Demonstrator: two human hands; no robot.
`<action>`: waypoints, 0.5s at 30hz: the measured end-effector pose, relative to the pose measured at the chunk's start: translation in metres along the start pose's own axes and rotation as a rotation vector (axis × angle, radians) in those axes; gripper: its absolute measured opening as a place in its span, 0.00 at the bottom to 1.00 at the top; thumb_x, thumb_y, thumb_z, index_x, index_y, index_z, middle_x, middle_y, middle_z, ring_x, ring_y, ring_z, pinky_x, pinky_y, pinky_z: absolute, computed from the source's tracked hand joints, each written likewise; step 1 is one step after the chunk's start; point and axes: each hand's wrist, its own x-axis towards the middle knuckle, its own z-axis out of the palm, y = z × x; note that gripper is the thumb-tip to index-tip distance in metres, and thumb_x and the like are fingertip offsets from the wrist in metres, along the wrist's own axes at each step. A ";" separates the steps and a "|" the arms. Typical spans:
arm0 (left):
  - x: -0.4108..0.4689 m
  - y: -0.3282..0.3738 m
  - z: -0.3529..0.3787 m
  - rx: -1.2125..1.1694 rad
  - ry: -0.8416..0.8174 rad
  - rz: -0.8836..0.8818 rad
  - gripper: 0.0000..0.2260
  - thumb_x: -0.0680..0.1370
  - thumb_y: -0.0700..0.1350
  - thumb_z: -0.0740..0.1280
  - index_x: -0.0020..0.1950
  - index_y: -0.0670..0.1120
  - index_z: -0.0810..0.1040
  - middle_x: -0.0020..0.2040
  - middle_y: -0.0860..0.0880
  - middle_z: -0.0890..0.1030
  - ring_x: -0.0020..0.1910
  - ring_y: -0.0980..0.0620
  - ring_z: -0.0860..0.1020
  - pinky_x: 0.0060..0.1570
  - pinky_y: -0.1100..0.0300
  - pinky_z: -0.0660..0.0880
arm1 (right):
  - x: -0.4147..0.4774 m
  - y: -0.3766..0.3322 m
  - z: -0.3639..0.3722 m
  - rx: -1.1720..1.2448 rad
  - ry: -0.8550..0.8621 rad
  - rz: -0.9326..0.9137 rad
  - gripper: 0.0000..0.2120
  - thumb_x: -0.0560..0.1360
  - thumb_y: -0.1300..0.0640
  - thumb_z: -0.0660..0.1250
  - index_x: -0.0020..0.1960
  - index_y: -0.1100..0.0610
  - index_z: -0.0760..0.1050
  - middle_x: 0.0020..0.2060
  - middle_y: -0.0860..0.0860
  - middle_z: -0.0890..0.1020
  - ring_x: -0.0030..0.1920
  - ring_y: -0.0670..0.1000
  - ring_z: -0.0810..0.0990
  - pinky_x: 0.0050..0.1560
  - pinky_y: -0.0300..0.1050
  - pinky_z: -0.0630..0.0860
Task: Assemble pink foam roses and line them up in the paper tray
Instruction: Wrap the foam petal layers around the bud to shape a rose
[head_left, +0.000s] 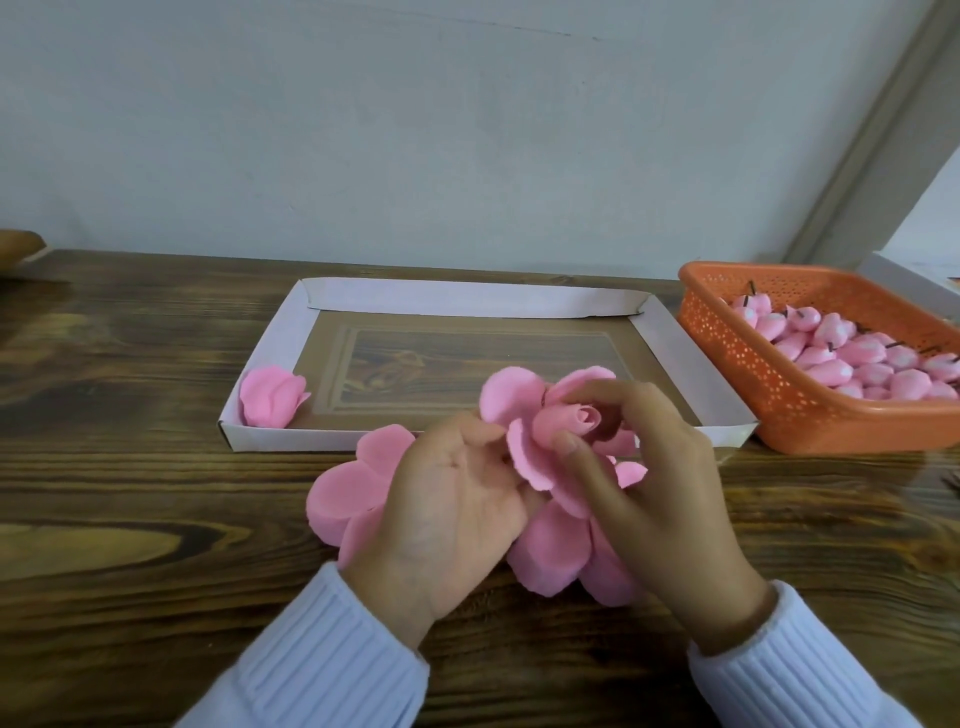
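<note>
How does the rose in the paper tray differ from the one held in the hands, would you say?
The tray rose has its petals wrapped closed; the held rose has outer petals splayed around a tight bud. The tray rose lies untouched in the near left corner of the paper tray; the held rose is gripped by the left hand and right hand. Both are pink foam.

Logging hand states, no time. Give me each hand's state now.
Left hand: closed, holding the half-built rose by its outer petals.
Right hand: closed, thumb and forefinger curled round the same rose's bud.
</note>
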 end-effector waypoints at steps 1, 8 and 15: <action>0.000 0.001 0.001 -0.001 -0.016 -0.014 0.14 0.73 0.41 0.61 0.49 0.37 0.84 0.51 0.40 0.83 0.50 0.47 0.82 0.58 0.52 0.77 | 0.000 -0.001 0.000 0.013 0.014 0.010 0.08 0.73 0.48 0.64 0.52 0.41 0.72 0.44 0.36 0.77 0.46 0.43 0.76 0.46 0.44 0.73; -0.002 0.001 0.008 0.100 -0.022 -0.063 0.12 0.78 0.44 0.66 0.53 0.36 0.83 0.52 0.40 0.84 0.53 0.46 0.83 0.55 0.53 0.78 | 0.000 0.001 0.001 0.009 0.026 -0.034 0.06 0.72 0.48 0.68 0.48 0.44 0.76 0.41 0.40 0.76 0.44 0.46 0.74 0.46 0.36 0.69; -0.004 0.000 0.007 0.322 -0.002 -0.044 0.21 0.75 0.42 0.71 0.66 0.35 0.74 0.60 0.34 0.79 0.64 0.37 0.76 0.64 0.46 0.73 | 0.001 0.002 -0.002 0.164 -0.068 0.116 0.09 0.71 0.47 0.68 0.50 0.41 0.78 0.57 0.45 0.77 0.61 0.47 0.75 0.57 0.37 0.71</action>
